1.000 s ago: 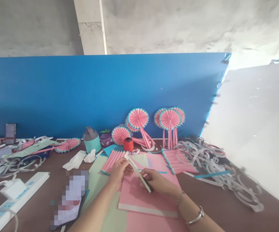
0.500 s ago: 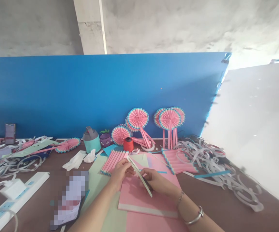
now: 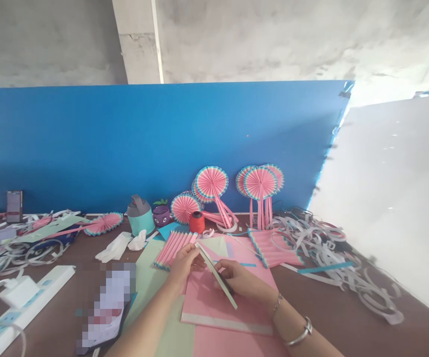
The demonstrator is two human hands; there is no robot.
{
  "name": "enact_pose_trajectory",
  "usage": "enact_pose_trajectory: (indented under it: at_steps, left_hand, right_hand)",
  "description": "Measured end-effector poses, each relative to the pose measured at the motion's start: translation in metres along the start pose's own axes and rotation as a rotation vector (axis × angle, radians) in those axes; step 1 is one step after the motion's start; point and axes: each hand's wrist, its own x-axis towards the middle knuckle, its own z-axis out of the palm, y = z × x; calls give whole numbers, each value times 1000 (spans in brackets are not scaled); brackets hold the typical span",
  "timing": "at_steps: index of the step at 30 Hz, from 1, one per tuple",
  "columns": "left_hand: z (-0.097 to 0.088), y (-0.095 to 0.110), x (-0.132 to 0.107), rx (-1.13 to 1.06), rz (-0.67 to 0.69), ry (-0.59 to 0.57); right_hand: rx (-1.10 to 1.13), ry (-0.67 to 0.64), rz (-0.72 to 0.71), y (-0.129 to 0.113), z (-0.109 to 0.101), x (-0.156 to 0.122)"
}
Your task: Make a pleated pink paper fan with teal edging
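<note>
While aslant, strip (image 3: 217, 276) between fingers (image 3: 226, 266).

The brown table (image 3: 311, 297) carries pink paper (image 3: 233, 344), white strips (image 3: 328, 258), perhaps a phone (image 3: 106, 310).

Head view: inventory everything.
Pale strip: 1, green, centre
Dark object: 1, black, centre
Paper sheets: several, pink, green, centre
Pleated papers: 2, pink, centre, right
Fans: 7+, pink, back, left
Paper strips: many, mostly white, sides
Container: 1, teal, back
Pot: 1, purple, back
Red object: 1, red, back
Tissues: 2, white, left
Phone-like devices: 2, dark, left
Power strip: 1, white, left
Charger: 1, white, left
Table: 1, brown, beneath
Partitions: 2, blue, white, back, right
Concrete: one expanse, grey, top
Bracelets: 2, silver, right wrist
Left hand: 1, bare, centre
Right hand: 1, bare, centre
</note>
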Motion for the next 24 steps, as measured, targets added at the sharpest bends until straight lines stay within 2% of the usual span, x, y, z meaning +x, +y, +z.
enact_pose_trajectory:
  at_steps: [24]
  left_hand:
    - [2, -2, -3, -32, -18, -46]
  right_hand:
    - [31, -5, -72, 0, 1, 0]
